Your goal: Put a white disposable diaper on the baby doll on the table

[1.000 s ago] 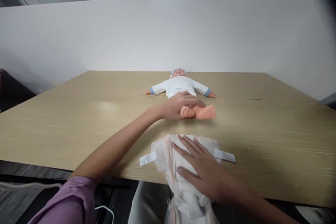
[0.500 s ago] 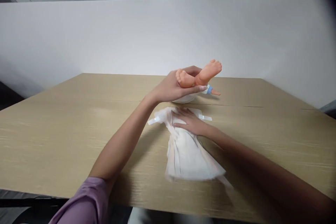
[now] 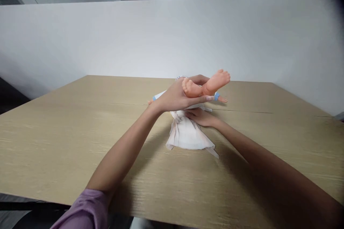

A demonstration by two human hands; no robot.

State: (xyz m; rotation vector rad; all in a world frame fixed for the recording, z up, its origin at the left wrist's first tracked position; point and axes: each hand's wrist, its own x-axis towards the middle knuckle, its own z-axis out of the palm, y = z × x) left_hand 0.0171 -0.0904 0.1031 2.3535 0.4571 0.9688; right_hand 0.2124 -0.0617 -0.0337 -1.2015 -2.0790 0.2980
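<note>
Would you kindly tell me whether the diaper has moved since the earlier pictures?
Yes: with the right hand on it, the diaper has moved away from the near edge of the table, toward the doll.

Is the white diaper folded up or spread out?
Spread, at least at the near end: the diaper fans out there. Its middle looks gathered; the left hand and right hand partly hide the far end.

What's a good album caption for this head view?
Left hand holds a doll's feet raised while the right hand rests on a white diaper.
</note>
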